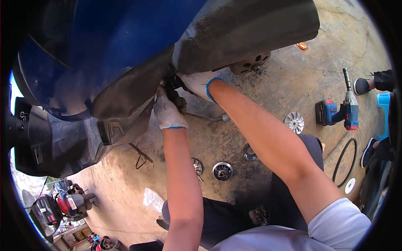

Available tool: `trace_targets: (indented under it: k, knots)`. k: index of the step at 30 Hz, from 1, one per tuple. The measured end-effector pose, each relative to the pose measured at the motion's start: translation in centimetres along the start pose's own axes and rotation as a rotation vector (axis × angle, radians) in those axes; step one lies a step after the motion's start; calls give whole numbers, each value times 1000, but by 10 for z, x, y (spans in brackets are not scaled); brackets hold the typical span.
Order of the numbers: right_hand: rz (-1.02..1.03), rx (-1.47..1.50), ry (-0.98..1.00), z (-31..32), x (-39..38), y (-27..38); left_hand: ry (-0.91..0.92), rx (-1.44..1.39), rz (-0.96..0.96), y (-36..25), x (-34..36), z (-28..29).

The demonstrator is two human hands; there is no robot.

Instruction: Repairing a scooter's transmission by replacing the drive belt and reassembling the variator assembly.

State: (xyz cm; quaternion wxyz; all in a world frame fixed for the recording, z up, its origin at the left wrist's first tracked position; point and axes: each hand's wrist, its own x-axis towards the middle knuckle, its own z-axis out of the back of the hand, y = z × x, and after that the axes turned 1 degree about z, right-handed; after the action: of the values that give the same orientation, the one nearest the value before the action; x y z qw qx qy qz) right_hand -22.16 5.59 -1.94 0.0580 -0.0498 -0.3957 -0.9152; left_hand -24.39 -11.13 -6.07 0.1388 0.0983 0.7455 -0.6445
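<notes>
A: Position of the hands?

B: Both are gloved and reach under the lower edge of a blue scooter point(121, 50), whose body is cut off at the far side. The left hand point(169, 113) sits to the left of a dark part point(171, 85); the right hand point(197, 83) comes in from the right, its front end hidden beneath a grey panel point(247, 33)

A: Clenched or released?

B: Cannot tell for either. The left fingertips merge with the shadow; the right ones are covered

A: And that part?

B: Located between the two gloves, too dark to identify. A metal rod point(205, 118) extends below it to the right forearm point(259, 129); whether it continues behind is unclear

A: Floor items?

B: In the middle, a round pulley point(222, 171) lies in full view; a disc point(197, 166) left of it is partly covered by the left forearm point(180, 175). Further right: a finned wheel point(295, 122), a cordless wrench point(351, 111) and a black belt point(356, 150). A blue stool point(382, 113) at the right is partly hidden
</notes>
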Motion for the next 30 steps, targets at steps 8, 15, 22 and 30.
trace_targets:
  k: [8,15,22,30]
  knots:
    - [-122,124,176,9,3,4,-69,344,-30,-23,-18,-17]
    - [-120,198,78,-9,2,6,-121,143,8,0,-17,-19]
    - [-213,380,114,4,-1,18,-51,-132,-19,35,-4,-33]
    - [-592,1128,-145,21,-23,-17,-127,41,-39,18,-15,-34]
